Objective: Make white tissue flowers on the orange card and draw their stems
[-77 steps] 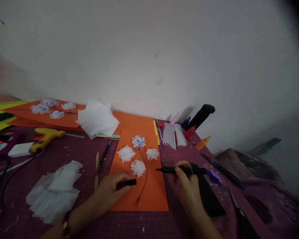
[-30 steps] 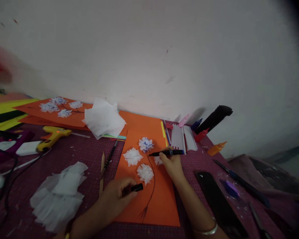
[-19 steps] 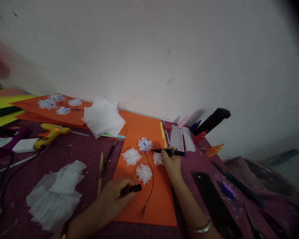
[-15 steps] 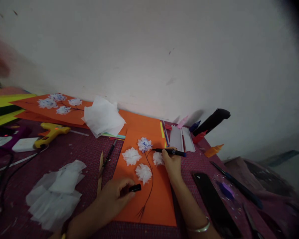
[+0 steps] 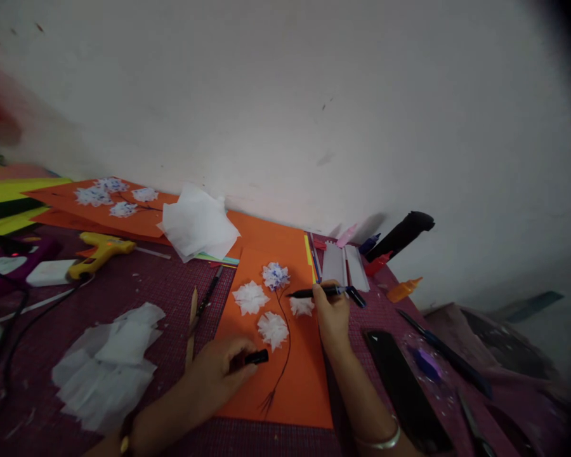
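Observation:
An orange card (image 5: 299,374) lies on the dark red mat, with several white tissue flowers (image 5: 250,297) glued along a thin black drawn stem (image 5: 285,336). My right hand (image 5: 332,314) is closed on a black marker (image 5: 321,292), held level with its tip pointing left beside the right-hand flower (image 5: 301,306). My left hand (image 5: 219,371) rests on the card's lower left edge, fingers closed on the marker's black cap (image 5: 255,357).
Loose white tissue (image 5: 109,362) lies left. A yellow glue gun (image 5: 98,251) with cable sits far left. More tissue sheets (image 5: 197,222), a second flowered orange card (image 5: 109,200), a pencil (image 5: 190,320), small paint bottles (image 5: 402,290), a black strip (image 5: 404,387) and pens surround the card.
My right hand left the black strip on the right, brought the marker over to the flowers, and has since lowered it slightly beside the right flower. My left hand stayed put.

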A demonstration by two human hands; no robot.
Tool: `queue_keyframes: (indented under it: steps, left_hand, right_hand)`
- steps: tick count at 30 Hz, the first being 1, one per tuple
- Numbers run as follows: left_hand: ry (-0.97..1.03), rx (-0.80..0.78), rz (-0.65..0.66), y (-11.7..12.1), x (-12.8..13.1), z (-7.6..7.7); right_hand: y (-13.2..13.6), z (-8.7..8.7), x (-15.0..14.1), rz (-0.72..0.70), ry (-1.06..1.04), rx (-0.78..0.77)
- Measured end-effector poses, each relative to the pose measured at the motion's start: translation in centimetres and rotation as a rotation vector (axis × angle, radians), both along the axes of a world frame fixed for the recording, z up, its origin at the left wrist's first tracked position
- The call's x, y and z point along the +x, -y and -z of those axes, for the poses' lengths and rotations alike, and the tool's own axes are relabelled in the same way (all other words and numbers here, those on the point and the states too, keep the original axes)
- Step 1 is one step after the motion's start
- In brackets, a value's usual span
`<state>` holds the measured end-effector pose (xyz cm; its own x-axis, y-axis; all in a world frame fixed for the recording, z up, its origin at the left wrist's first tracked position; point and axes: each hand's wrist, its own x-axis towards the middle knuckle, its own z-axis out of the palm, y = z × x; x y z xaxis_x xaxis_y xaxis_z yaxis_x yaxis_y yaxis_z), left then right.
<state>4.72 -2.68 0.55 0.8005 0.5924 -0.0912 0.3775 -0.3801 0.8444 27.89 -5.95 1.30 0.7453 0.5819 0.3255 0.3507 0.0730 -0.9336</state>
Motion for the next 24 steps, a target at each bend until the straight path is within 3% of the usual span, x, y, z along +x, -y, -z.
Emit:
queue_keyframes:
  steps: [8,13,24]
  left_hand:
    - [-0.011,0.024,-0.004,0.0,0.0,0.1]
    - [0.001,0.029,0.002,0.0,0.1,0.2]
    - [-0.048,0.019,-0.017,0.1,0.2,-0.3]
  right_hand:
    - [-0.4,0.6,-1.4,-0.153,-0.079,-0.043]
    - [-0.3,0.4,-1.7,-0.283,0.017,-0.111]
    - [-0.2,0.3,-1.8,-0.234,0.164,-0.226]
